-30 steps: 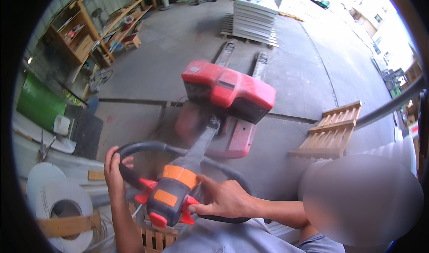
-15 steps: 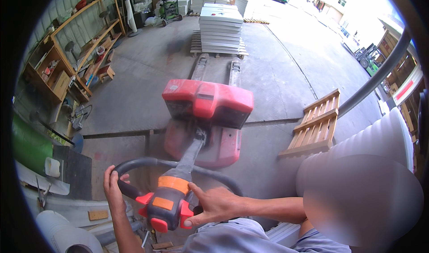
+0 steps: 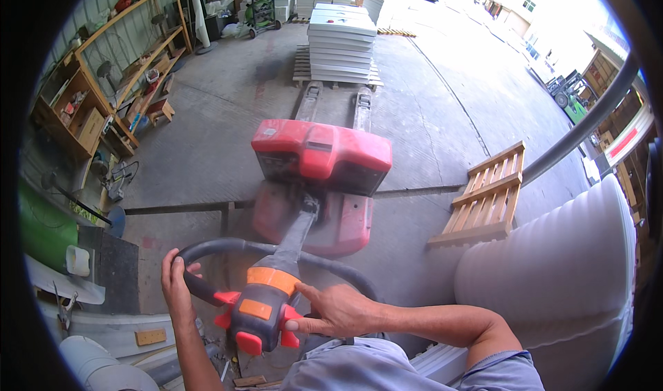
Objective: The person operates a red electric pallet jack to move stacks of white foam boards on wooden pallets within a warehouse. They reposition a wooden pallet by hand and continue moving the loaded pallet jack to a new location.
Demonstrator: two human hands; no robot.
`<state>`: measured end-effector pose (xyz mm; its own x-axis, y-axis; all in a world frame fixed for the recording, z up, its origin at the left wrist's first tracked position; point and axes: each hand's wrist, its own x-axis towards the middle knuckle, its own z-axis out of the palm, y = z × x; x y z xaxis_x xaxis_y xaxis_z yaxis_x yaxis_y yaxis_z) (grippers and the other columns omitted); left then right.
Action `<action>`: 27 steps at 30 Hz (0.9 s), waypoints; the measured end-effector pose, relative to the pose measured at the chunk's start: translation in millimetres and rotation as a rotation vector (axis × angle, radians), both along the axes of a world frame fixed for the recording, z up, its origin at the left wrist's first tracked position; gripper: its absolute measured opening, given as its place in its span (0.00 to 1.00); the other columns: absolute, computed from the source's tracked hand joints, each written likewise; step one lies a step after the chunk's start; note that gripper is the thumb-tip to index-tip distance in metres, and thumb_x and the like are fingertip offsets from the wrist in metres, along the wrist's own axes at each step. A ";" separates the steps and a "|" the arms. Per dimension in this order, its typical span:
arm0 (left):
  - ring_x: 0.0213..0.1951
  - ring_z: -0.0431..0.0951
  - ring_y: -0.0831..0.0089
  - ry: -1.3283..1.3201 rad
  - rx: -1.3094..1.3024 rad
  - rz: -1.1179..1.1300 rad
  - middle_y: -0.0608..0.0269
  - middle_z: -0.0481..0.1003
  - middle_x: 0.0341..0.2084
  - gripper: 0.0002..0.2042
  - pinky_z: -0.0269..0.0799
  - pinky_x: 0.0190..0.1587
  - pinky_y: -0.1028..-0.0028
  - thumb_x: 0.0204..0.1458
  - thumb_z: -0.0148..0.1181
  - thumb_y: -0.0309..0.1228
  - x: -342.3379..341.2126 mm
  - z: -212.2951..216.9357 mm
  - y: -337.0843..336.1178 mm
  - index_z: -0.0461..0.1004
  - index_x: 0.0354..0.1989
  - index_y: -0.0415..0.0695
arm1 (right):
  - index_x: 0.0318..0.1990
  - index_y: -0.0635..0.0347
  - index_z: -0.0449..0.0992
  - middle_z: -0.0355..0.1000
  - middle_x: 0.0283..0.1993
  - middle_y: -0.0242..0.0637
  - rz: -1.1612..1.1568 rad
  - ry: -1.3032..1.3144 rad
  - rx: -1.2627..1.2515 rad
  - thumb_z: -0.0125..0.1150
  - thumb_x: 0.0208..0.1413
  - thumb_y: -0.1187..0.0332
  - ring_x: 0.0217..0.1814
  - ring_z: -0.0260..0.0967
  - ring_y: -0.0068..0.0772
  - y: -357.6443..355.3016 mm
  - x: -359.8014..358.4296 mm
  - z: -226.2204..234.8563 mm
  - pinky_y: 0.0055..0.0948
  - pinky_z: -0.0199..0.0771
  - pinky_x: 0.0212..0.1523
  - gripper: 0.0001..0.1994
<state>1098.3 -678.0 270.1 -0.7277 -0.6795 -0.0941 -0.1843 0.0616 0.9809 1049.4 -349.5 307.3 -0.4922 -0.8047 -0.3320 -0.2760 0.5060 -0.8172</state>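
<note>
On a concrete workshop floor [image 3: 207, 149], the red pallet truck [image 3: 321, 157] points straight ahead toward stacked white panels [image 3: 340, 42], left hand [image 3: 174, 284] gripping its loop handle [image 3: 273, 301], right hand [image 3: 333, 310] pressing the controls.

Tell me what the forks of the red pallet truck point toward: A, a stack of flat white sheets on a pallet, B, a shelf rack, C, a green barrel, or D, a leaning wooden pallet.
A: the red pallet truck has its forks aimed straight at the stack of flat white sheets ahead, while both hands grip the handle loop.
</note>
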 end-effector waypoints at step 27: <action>0.29 0.81 0.71 0.067 0.046 -0.102 0.57 0.76 0.36 0.16 0.77 0.34 0.75 0.63 0.50 0.34 -49.9 -13.1 -55.1 0.71 0.54 0.39 | 0.48 0.73 0.70 0.78 0.34 0.55 -0.340 -0.037 -0.171 0.51 0.61 0.38 0.39 0.77 0.50 -44.3 -1.9 -13.4 0.40 0.74 0.41 0.36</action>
